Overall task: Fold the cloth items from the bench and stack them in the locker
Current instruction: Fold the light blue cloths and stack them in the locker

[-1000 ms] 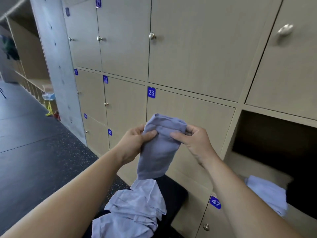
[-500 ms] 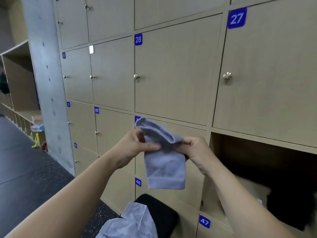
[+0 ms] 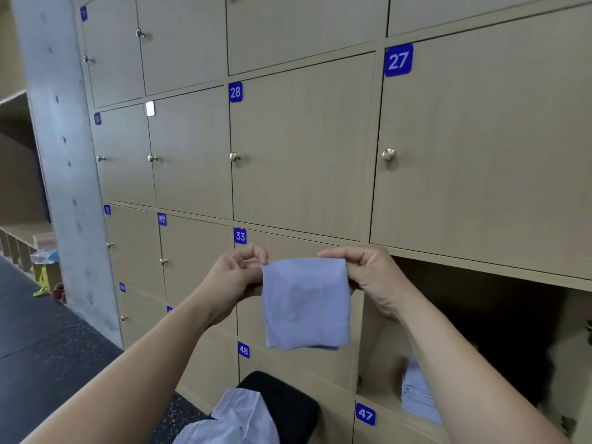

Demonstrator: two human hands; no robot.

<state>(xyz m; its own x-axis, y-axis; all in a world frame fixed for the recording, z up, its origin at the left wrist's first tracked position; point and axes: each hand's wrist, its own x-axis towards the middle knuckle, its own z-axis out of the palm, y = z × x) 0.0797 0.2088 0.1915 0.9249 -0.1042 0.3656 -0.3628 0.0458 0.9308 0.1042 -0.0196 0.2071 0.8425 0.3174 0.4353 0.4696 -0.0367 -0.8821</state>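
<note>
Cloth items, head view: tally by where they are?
In the hands (left hand, right hand): 1 folded cloth
In the open locker: 1 stack of cloths
On the bench: 1 unfolded pile
Total: 3 groups

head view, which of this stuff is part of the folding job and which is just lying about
Job: folded blue cloth held by left hand and right hand; unfolded cloth on black bench; stack in open locker.

Lying about: closed locker 27; yellow item.

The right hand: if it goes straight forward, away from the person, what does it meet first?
Probably the locker wall: the right hand, pinching the cloth, sits before the frame edge beside the open locker. Depth is unclear, so it may pass inside.
</note>
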